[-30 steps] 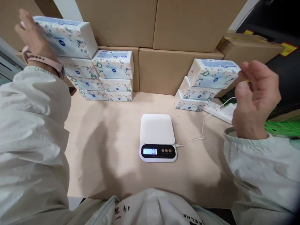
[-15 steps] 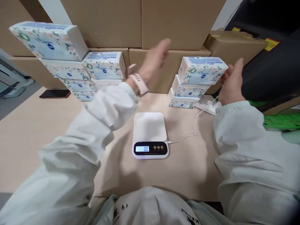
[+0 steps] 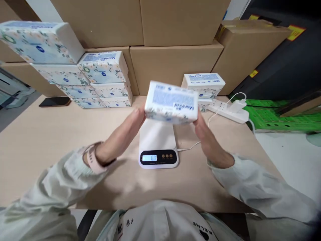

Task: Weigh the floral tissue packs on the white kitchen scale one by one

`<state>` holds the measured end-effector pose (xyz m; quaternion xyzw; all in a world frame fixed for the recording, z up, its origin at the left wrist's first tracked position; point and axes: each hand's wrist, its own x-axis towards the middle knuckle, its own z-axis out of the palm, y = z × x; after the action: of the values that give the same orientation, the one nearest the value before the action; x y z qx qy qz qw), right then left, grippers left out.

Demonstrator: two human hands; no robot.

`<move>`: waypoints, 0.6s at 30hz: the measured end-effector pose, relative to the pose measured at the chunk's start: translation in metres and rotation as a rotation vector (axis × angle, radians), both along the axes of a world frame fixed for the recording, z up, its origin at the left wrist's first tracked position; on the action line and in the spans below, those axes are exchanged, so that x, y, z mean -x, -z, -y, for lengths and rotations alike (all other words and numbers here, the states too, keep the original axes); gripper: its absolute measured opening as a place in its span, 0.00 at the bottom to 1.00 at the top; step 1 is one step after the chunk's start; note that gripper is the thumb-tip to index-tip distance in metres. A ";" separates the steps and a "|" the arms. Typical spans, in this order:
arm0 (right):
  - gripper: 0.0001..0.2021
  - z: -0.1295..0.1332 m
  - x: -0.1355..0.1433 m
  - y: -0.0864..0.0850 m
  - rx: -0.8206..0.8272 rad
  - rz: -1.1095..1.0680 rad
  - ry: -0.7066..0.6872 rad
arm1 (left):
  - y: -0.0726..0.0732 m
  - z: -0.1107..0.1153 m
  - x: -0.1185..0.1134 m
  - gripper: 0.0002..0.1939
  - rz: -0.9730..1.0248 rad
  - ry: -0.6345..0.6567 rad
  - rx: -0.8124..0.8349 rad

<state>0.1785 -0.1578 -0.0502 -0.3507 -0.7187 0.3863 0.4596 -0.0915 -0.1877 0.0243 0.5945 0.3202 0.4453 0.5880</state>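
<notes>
Left fingers (image 3: 139,115) and right fingers (image 3: 200,123) hold tissue pack (image 3: 172,102) by end edges, apart from left stack (image 3: 71,74)

Left hand (image 3: 122,135) and right hand (image 3: 210,142) are holding a floral pack (image 3: 172,102) between them.
It is hiding the far end of a white scale (image 3: 157,142), whose display (image 3: 149,158) is showing 0.0; more packs are standing in a left stack (image 3: 102,72) and a right stack (image 3: 207,82) on the table (image 3: 62,140).

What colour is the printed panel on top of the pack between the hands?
Light blue; the panel shows best in the head view, the only one.
</notes>
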 end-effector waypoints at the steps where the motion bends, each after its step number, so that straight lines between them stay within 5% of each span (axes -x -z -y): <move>1: 0.37 0.015 0.007 0.006 0.083 0.006 -0.070 | 0.013 0.015 0.008 0.35 -0.017 -0.028 0.034; 7: 0.37 0.037 0.017 0.044 0.214 0.065 -0.163 | 0.070 0.058 0.021 0.31 -0.051 -0.105 0.105; 14: 0.30 0.040 0.007 0.067 -0.109 -0.017 0.297 | 0.104 0.059 0.048 0.30 -0.030 -0.455 -0.054; 18: 0.28 0.039 0.005 0.070 -0.195 -0.063 0.364 | 0.113 0.055 0.054 0.30 0.018 -0.497 -0.099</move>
<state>0.1734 -0.1971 -0.1199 -0.4165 -0.6626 0.2363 0.5759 -0.1452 -0.2428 -0.0892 0.5216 0.4289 0.5965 0.4337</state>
